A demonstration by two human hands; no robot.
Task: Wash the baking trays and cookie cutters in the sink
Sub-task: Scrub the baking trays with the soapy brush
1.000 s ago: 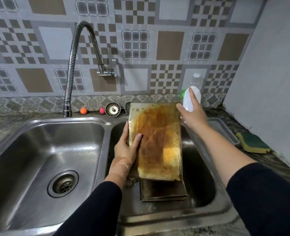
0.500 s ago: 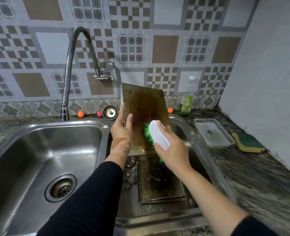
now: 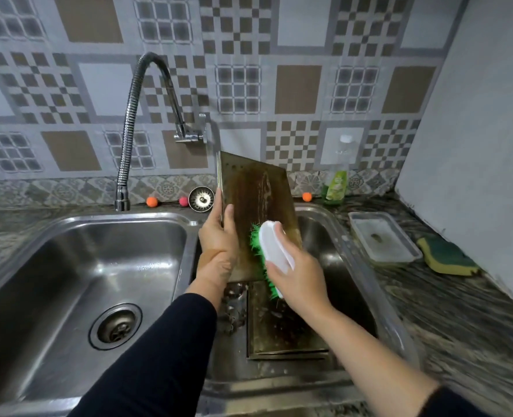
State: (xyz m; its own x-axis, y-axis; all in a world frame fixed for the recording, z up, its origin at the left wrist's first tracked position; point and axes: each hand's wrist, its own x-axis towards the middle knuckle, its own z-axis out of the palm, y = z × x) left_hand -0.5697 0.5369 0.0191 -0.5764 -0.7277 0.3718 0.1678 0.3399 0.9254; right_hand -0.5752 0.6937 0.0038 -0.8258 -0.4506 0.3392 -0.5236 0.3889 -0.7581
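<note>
A stained brown baking tray [image 3: 253, 188] stands nearly upright over the right sink basin [image 3: 324, 236]. My left hand [image 3: 219, 236] grips its left edge. My right hand [image 3: 297, 272] holds a white scrubbing brush [image 3: 275, 246] with green bristles pressed against the tray's lower face. A second dark tray [image 3: 279, 329] lies flat at the bottom of the right basin. Beside it on the left sit small metal pieces [image 3: 232, 308], possibly cookie cutters, too blurred to tell.
The left basin [image 3: 77, 281] holds only its drain. A flexible tap [image 3: 134, 115] arches from the wall. On the right counter lie a plastic container [image 3: 381, 239], a yellow-green sponge [image 3: 446, 258] and a dish soap bottle [image 3: 336, 179]. A sink strainer [image 3: 201, 199] leans at the back.
My right hand took the brush from the back counter and brought it onto the tray. My left hand tilted the tray from leaning back to nearly upright.
</note>
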